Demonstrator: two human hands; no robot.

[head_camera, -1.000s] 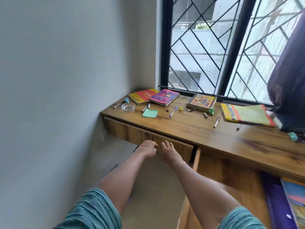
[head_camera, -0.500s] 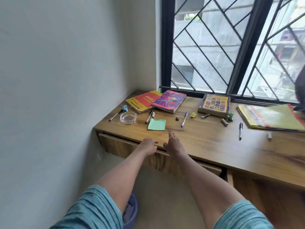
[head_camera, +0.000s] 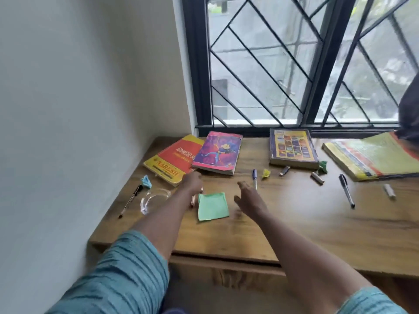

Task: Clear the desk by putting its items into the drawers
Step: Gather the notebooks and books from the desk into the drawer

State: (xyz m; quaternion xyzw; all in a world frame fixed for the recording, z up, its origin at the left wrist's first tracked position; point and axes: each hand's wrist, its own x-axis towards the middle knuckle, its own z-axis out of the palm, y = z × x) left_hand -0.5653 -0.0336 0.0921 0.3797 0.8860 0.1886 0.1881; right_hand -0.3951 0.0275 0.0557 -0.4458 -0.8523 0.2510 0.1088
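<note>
Wood-grain counter, smooth and warm brown, now lies under both hands. Half a second ago they were down at the drawer front below its edge, so collecting seems about to begin, with nothing stowed yet. The left hand hangs just short of the worn-cornered red-and-yellow book. Its grip is hidden behind the knuckles, so I cannot tell its state. The right hand has its grip apart, fingers spread. Between the two lies a flat green sticky note. Just beyond the right grip lies a slim blue pen, and left of the left grip, a round clear glass dish.
</note>
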